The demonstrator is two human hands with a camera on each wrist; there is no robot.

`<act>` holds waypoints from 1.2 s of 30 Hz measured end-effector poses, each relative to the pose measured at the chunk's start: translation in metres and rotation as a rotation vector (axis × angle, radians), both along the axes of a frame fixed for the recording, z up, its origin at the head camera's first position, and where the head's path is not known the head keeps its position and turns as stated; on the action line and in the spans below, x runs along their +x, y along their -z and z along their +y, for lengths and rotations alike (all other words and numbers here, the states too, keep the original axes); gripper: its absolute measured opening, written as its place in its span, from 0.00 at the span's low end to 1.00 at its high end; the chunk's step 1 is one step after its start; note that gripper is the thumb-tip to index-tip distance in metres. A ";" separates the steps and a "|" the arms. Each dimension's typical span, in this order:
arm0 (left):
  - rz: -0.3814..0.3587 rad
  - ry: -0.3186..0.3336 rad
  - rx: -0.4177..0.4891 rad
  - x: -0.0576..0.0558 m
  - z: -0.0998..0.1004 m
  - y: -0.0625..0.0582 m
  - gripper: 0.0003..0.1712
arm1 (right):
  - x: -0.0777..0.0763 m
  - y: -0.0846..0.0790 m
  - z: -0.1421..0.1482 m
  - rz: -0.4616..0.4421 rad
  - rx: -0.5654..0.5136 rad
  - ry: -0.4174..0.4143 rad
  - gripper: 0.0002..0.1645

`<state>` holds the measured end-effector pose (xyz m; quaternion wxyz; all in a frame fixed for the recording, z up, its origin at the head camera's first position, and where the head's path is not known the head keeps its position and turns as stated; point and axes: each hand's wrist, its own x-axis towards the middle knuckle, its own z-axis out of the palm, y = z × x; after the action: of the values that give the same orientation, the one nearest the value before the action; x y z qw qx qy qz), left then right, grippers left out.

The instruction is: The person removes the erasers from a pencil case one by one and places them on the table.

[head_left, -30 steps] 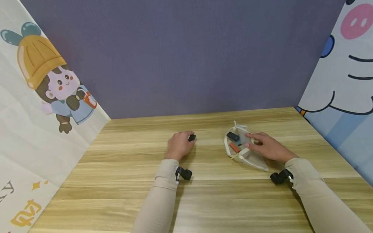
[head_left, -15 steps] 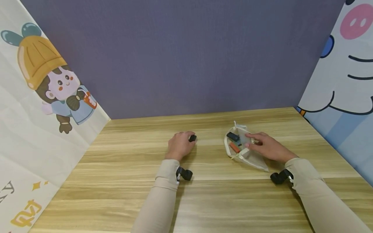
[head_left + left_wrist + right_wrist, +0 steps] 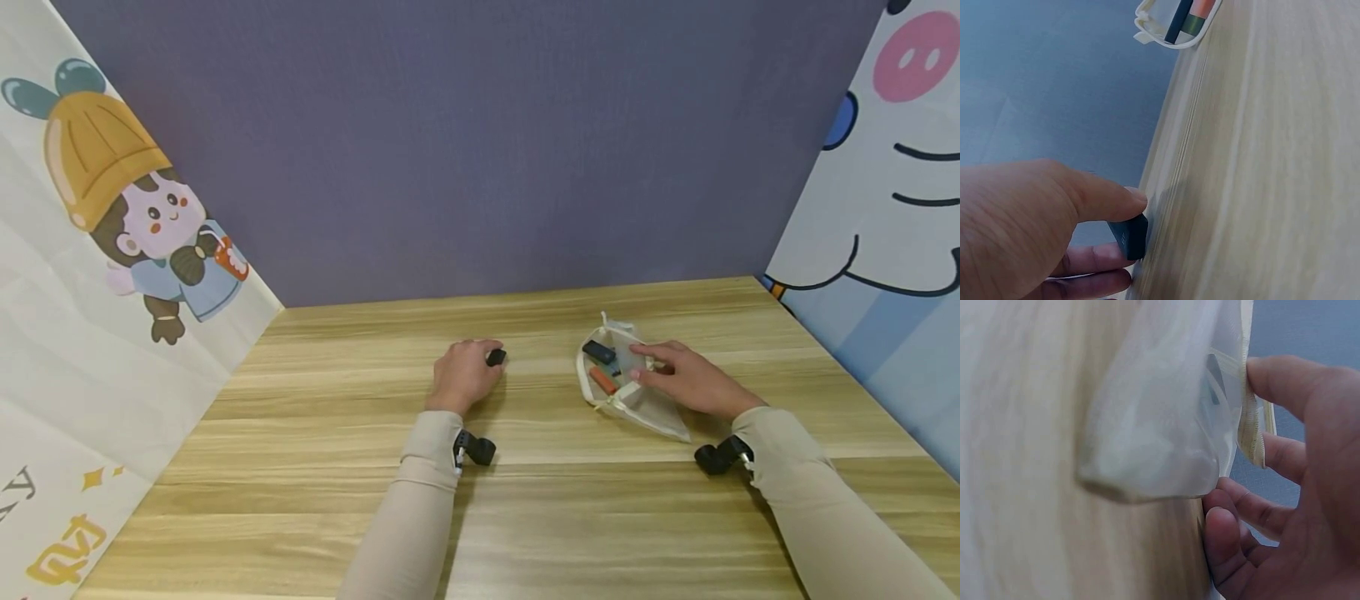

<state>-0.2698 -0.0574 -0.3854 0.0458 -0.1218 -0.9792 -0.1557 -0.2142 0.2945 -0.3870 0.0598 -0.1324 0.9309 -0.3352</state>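
A small black block [image 3: 496, 357] with rectangular faces is pinched between the thumb and fingers of my left hand [image 3: 460, 373], low over the table left of the pouch. The left wrist view shows the block [image 3: 1132, 237] with my thumb on top of it and fingers beneath. My right hand [image 3: 692, 382] holds the rim of a pale, see-through pouch [image 3: 654, 410], keeping its mouth spread toward the left. Inside the pouch lie a black rectangular item [image 3: 599, 351] and an orange stick-shaped item [image 3: 603, 380]. Up close, the right thumb and fingers grip the stitched edge [image 3: 1249, 428].
The wood-grain table [image 3: 300, 492] ends at a dark purple-grey panel [image 3: 480, 167] at the back. Cartoon-printed white sheeting [image 3: 45, 350] stands along the left, and another printed sheet [image 3: 900, 333] along the right. A black wrist camera [image 3: 476, 450] sits on the left sleeve.
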 end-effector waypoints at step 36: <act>0.021 -0.008 0.012 0.000 0.000 0.002 0.26 | -0.003 0.004 0.002 0.004 0.002 0.012 0.43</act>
<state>-0.2696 -0.0574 -0.3873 0.0572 -0.1193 -0.9782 -0.1603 -0.2170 0.2963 -0.3908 0.0563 -0.1276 0.9321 -0.3342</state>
